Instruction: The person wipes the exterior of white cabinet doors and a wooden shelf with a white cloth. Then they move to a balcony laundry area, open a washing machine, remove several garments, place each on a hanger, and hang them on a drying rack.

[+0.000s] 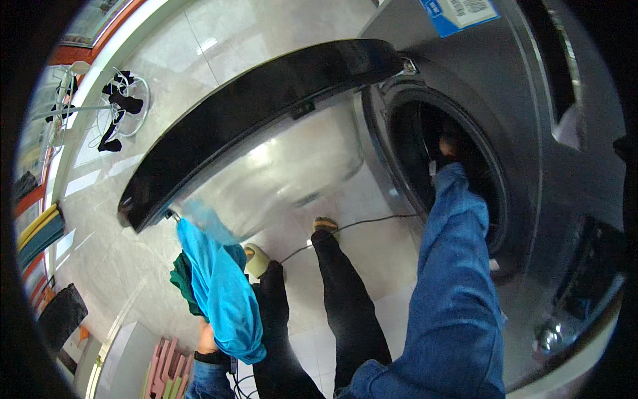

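My left hand [206, 336] holds a bright blue cloth garment [219, 289] with a dark green cloth [185, 284] bunched beside it. The blue fabric hangs close to the free edge of the open washing machine door [269, 104], a black-rimmed door with a clear bowl. My right arm, in a denim sleeve, reaches through the round opening into the machine's dark drum [411, 134]. Only part of my right hand [448, 145] shows in there; its fingers are lost in shadow. A small white tag [432, 168] appears near that wrist.
The grey washing machine body [518, 199] stands on my right, bearing a printed label [463, 15]. A dark cable [369, 221] crosses the tiled floor [294, 199] by my slippers. Black socks hang on a round drying rack [127, 104] at upper left. Pink slatted plastic [167, 364] is at lower left.
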{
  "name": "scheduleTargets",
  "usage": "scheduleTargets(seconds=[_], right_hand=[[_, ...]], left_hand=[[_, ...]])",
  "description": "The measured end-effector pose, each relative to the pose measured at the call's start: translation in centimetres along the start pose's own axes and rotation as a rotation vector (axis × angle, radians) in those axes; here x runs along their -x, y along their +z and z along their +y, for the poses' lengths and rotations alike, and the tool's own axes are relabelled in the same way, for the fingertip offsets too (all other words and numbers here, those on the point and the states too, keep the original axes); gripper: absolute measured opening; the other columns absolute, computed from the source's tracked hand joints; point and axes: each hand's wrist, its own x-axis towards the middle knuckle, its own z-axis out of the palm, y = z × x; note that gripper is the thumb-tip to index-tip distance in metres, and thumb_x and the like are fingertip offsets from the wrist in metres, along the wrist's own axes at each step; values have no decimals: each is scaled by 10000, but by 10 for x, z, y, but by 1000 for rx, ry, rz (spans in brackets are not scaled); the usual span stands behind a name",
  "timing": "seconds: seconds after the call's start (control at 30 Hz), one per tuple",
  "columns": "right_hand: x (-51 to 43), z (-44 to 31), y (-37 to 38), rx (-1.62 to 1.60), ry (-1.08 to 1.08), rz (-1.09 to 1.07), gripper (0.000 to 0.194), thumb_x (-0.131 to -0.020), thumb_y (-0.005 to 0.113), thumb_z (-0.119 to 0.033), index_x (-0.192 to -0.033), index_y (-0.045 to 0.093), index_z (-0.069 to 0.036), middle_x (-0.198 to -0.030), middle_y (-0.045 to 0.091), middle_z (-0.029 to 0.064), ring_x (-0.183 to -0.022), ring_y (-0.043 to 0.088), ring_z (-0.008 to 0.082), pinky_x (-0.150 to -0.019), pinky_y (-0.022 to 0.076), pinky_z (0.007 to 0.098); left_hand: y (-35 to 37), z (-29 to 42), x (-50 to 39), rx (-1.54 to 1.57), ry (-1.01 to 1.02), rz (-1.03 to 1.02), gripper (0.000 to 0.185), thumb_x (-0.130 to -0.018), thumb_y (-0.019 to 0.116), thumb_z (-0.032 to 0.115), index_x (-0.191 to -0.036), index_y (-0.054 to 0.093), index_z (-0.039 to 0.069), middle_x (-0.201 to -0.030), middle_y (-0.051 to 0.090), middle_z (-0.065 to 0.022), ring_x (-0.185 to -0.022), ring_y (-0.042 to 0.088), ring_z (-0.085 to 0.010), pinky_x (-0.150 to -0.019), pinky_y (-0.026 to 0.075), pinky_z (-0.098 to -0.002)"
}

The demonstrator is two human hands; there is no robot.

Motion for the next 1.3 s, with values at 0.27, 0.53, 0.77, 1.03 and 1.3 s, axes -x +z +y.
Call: scheduleTargets(seconds=[0.27,0.53,0.77,1.03,1.3], right_hand=[[-72,41,4,347,-88,9,268,-951,529,-228,-1094,587,-9,-1050,605,197,-859,598,291,-746,479,389],[75,-17,10,374,-117,288,358,-927,532,-276,-1104,566,34,-1121,582,293,-943,603,393,-827,484,472],[325,-65,26,-592,-383,201,167,-905,529,-99,-1029,439,-32,-914,434,52,-804,421,148,-750,406,314],[649,-66,-65,-305,-312,-1001,312,-848,509,-75,-1154,458,-43,-1036,542,119,-926,554,246,-854,452,378],[683,-79,-33,25,-730,-1873,283,-888,588,-176,-1155,541,-95,-912,622,147,-877,635,343,-755,505,431]], left_hand=[[-17,-9,-22,64,-43,57,569,-912,647,240,-1361,460,-55,-1267,613,-185,-1075,644,-284,-926,533,-442],[-31,-11,-20,-67,7,94,642,-855,720,266,-1339,466,-69,-1199,633,-184,-998,654,-255,-874,534,-383],[-4,14,-16,-73,11,13,462,-856,675,102,-1276,536,-34,-1175,654,-127,-984,652,-233,-870,522,-368],[-32,35,12,1,-99,-100,538,-861,669,209,-1315,507,-31,-1217,628,-124,-1059,616,-251,-950,478,-382],[-41,38,29,-25,-163,-295,639,-869,671,260,-1407,425,18,-1246,619,-110,-1080,632,-263,-924,529,-387]])
